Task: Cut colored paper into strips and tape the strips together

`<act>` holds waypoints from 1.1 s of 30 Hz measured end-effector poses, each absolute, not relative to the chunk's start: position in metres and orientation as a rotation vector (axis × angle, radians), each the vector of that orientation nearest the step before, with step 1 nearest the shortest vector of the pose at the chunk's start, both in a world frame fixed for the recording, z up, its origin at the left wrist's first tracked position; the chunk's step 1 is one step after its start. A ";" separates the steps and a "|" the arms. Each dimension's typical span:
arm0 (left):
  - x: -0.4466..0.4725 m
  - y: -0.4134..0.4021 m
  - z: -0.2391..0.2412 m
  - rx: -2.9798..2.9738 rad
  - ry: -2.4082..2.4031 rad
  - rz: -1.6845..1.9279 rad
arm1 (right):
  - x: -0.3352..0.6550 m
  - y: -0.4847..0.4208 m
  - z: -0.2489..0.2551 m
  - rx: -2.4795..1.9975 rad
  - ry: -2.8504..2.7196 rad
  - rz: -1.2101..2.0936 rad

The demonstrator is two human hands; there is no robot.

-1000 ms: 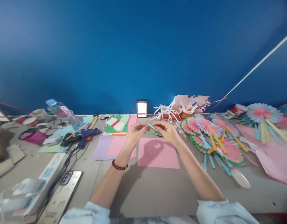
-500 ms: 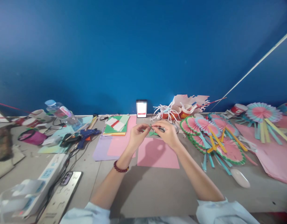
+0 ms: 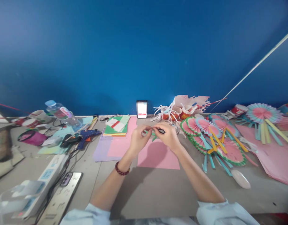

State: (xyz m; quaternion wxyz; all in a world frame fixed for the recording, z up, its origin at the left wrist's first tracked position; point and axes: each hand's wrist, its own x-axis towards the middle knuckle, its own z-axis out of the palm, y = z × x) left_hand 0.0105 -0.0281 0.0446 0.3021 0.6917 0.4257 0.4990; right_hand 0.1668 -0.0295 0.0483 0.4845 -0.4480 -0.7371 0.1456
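Observation:
My left hand (image 3: pixel 141 137) and my right hand (image 3: pixel 167 135) meet above a pink sheet of paper (image 3: pixel 158 156), fingertips pinched close together. A narrow green paper strip (image 3: pixel 154 135) shows between and below the fingers, and its upper part is hidden by them. Tucked in the curled fingers of my right hand is a small dark object (image 3: pixel 161 131), mostly covered, whose kind I cannot make out. The left wrist carries a dark red bead bracelet (image 3: pixel 121 169).
Left of the hands lie a stack of coloured paper (image 3: pixel 117 126), a blue glue gun (image 3: pixel 85 137), a bottle (image 3: pixel 63 114) and a power strip (image 3: pixel 46 181). Pleated paper fans (image 3: pixel 230 150) and a white computer mouse (image 3: pixel 241 179) lie to the right. A phone (image 3: pixel 142 109) stands by the wall.
Both hands have shifted slightly and turned, with fingertips still together. More of the green strip and the dark object in the right hand now shows.

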 end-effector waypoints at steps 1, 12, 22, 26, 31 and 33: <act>0.011 -0.028 0.044 1.833 1.126 1.322 | 0.167 -0.029 0.048 -1.092 -1.796 0.346; 0.014 -0.026 0.041 1.699 1.118 1.348 | 0.165 -0.031 0.047 -1.207 -1.629 0.559; 0.015 -0.021 0.041 1.098 1.006 1.410 | 0.164 -0.016 0.043 -1.016 -0.931 1.246; 0.007 -0.017 0.046 0.857 0.945 1.428 | 0.172 -0.015 0.050 -0.943 -0.826 1.231; -0.009 -0.009 0.049 0.685 0.868 1.472 | 0.184 -0.012 0.055 -0.781 -0.694 1.284; -0.016 -0.006 0.050 0.666 0.856 1.506 | 0.188 -0.008 0.054 -0.738 -0.633 1.278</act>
